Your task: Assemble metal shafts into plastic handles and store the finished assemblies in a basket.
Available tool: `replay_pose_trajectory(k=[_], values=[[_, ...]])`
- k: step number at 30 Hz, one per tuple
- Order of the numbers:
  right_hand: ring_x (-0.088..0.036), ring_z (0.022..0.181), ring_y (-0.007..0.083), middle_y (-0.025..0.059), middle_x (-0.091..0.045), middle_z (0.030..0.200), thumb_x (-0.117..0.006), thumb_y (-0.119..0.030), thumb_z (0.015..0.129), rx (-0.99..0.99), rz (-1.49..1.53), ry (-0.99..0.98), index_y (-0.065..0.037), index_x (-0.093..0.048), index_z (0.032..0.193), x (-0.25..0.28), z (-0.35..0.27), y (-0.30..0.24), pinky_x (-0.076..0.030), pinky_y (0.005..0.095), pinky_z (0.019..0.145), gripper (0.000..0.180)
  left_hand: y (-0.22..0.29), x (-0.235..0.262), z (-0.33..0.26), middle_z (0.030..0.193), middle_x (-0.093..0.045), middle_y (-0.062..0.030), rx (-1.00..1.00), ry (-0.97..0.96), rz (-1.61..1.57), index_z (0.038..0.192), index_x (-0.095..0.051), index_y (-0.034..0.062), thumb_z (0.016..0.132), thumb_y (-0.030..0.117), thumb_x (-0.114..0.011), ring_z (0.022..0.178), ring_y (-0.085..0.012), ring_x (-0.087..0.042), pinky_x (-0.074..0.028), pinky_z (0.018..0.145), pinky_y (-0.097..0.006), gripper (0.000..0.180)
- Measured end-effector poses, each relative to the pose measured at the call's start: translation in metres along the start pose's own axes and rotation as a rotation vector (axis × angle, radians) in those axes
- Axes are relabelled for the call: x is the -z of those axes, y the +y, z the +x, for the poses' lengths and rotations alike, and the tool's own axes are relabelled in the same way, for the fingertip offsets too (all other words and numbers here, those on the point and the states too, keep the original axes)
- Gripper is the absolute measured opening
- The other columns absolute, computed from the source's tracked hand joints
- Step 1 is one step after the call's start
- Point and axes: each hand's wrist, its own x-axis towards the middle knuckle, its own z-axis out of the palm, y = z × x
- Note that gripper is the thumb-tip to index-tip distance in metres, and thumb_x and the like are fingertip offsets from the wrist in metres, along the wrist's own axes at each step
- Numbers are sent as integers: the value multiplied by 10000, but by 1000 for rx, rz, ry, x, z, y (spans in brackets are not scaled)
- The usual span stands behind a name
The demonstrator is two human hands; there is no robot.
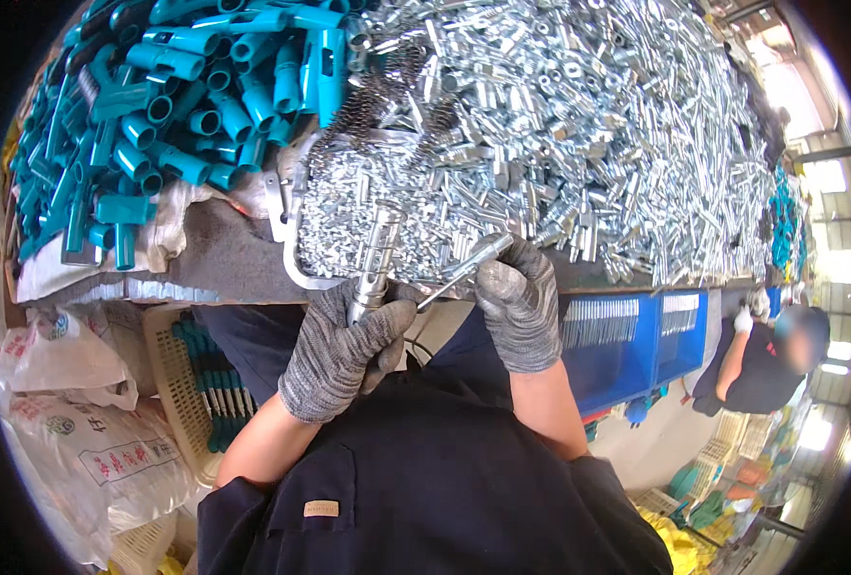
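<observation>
In a grey knit glove, my left hand (327, 359) grips a shiny metal tube (378, 251) with holes along its side, which stands nearly upright. My right hand (519, 311), gloved alike, pinches a slim metal rod (466, 269) with a thicker end. The rod slants, its thin end pointing down toward my left hand; whether it touches that glove I cannot tell. Just beyond both hands is a metal-rimmed tray (293, 244) of small silvery parts (339, 216). Dark coil springs (356, 117) lie at the tray's far side.
Teal tubular housings (171, 62) are heaped at the far left, loose metal parts (617, 125) across the right. Below the table edge are a cream basket (171, 369) of teal-handled pieces, white sacks (99, 460) and a blue bin (617, 359). A co-worker (766, 359) is at the right.
</observation>
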Motion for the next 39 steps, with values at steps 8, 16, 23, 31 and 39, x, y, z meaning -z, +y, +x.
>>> replay_pose_trajectory(k=[8, 16, 23, 31, 39], values=[[-465, 573, 27, -8, -582, 754, -692, -195, 789, -4, 54, 133, -15, -589, 985, -21, 13, -5, -369, 164, 503, 286, 8, 12, 4, 547, -512, -2, 5, 67, -13, 907, -587, 44, 864, 224, -637, 372, -57, -401, -290, 346, -208, 192], [-493, 627, 44, -19, -604, 708, -688, -219, 805, -46, -130, 117, -5, -658, 889, -23, 20, -10, -361, 196, 552, 232, 7, 11, 14, 540, -499, 12, -32, 21, 143, 898, -604, 42, 859, 239, -650, 393, -49, -402, -299, 367, -202, 205], [-604, 899, 240, 165, -606, 1025, -528, -327, 943, -394, 626, -53, 103, -467, 1192, -5, 36, -10, -519, 329, 824, 500, -4, 23, 28, 522, -478, 17, -87, 144, -144, 906, -571, 29, 823, 250, -695, 377, -47, -393, -287, 356, -192, 266], [-510, 1196, 319, 239, -493, 1283, -487, -124, 943, -331, 640, -145, 116, -408, 1285, 1, 26, -2, -442, 386, 1027, 425, -7, 30, 28, 531, -481, 11, -108, 191, -81, 957, -571, 36, 823, 258, -690, 377, -54, -402, -298, 353, -196, 286], [-661, 900, 214, 139, -657, 1027, -554, -139, 924, -138, -116, 17, 7, -546, 1159, -1, 36, -20, -557, 231, 666, 277, -14, 34, 34, 558, -488, 16, -142, 214, -39, 959, -577, 58, 841, 257, -672, 401, -54, -396, -291, 365, -200, 250]])
